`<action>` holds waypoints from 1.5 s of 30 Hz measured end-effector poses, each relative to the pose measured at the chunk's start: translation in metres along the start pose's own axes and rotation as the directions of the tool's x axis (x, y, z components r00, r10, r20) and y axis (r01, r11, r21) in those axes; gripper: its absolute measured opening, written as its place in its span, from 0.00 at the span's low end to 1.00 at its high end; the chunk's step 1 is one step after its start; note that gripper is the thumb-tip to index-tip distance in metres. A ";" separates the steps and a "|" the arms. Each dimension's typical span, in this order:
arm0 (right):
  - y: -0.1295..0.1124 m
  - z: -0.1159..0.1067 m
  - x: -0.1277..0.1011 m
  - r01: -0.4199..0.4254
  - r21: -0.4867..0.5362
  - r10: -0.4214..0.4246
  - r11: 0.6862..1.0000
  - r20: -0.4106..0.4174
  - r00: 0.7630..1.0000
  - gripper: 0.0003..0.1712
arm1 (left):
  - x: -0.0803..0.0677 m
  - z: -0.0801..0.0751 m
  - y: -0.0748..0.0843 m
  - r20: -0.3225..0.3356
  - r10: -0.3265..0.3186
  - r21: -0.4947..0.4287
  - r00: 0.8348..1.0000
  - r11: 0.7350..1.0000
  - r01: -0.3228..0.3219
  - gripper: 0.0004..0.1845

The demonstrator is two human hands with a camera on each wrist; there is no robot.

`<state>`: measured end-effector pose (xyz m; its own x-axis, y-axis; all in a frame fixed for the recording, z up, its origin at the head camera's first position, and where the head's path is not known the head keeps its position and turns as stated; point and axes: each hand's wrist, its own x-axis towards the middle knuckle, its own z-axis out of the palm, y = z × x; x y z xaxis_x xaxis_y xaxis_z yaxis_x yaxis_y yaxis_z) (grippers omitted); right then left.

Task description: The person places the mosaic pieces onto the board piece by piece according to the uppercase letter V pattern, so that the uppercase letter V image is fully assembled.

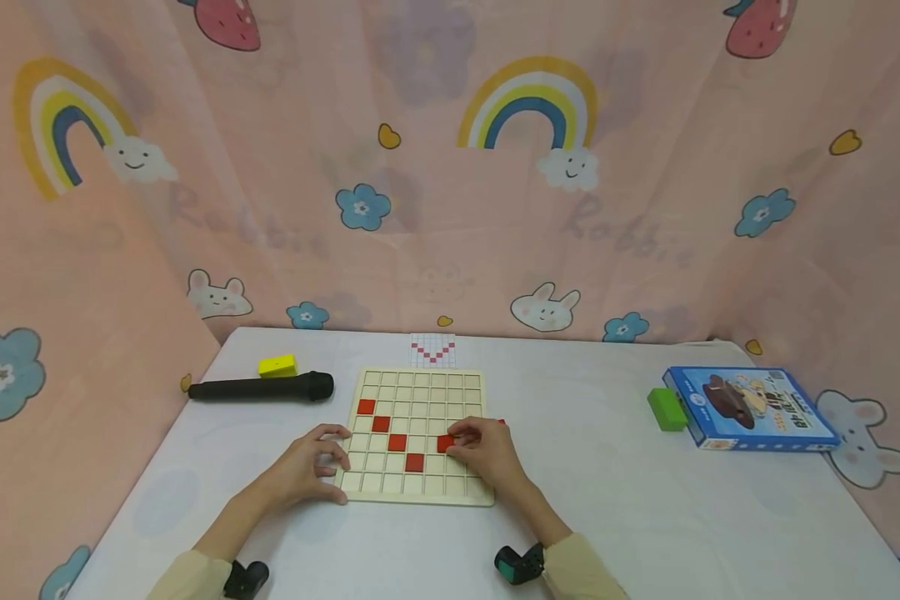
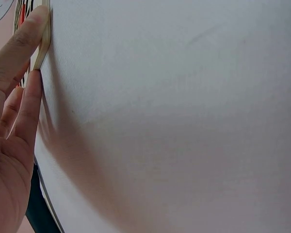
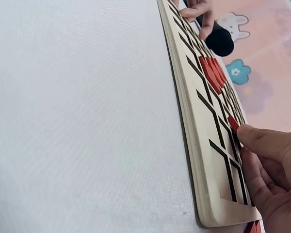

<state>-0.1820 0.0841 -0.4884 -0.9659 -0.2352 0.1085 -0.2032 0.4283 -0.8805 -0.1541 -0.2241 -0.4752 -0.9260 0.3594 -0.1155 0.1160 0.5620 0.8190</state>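
Note:
A cream grid board [image 1: 378,492] lies on the table, with several red square tiles [image 1: 414,462] in a slanting row of its cells. My right hand [image 1: 487,450] pinches another red tile [image 1: 445,443] between thumb and fingers, low over a cell right of that row; its edge [image 3: 234,123] shows at the fingertips in the right wrist view. At the board's left edge rests my left hand [image 1: 300,468], thumb by the near corner and fingers along the side. In the left wrist view its fingers [image 2: 26,114] reach fairly straight to the board's edge [image 2: 45,41].
Behind the board lies a small pattern card [image 1: 433,351] with a red V. A black microphone [image 1: 262,388] and a yellow block [image 1: 277,366] are at left. To the right sit a green block [image 1: 667,409] and a blue box [image 1: 750,408]. Red pieces [image 3: 253,227] show beside the board.

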 end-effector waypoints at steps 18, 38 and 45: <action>-0.003 0.006 0.003 0.053 0.059 -0.054 0.997 0.020 0.998 0.13 | 0.001 0.000 -0.001 -0.004 0.024 0.010 1.000 1.000 -0.024 0.20; 0.003 -0.031 -0.003 -0.069 0.116 0.081 0.991 -0.103 0.991 0.14 | 0.000 0.000 0.002 -0.001 0.013 0.012 1.000 1.000 -0.013 0.20; 0.018 -0.056 -0.005 -0.108 0.105 0.122 0.989 -0.141 0.982 0.15 | 0.000 0.000 0.003 0.003 0.009 0.009 1.000 1.000 -0.009 0.20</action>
<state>-0.1896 0.1423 -0.4787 -0.9964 -0.0558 0.0639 -0.0797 0.3576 -0.9305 -0.1534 -0.2225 -0.4726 -0.9238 0.3667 -0.1096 0.1279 0.5656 0.8147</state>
